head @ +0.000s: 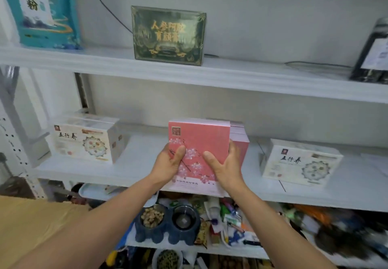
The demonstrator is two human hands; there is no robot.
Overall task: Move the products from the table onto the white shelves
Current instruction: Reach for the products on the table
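Note:
A pink box [199, 140] with white blossom print stands upright at the front of the middle white shelf [138, 170]. My left hand [171, 161] grips its left edge, thumb on the front face. My right hand [225, 163] grips its right edge, thumb on the front. Behind it stands another pink box [240, 140], mostly hidden.
On the same shelf sit a white box at left [84, 140] and another at right [300, 161]. The upper shelf [231, 77] carries a dark green box [168, 35], a teal bag [46, 10] and a dark jar [371, 52]. Cluttered items and a double pet bowl [168, 224] lie below.

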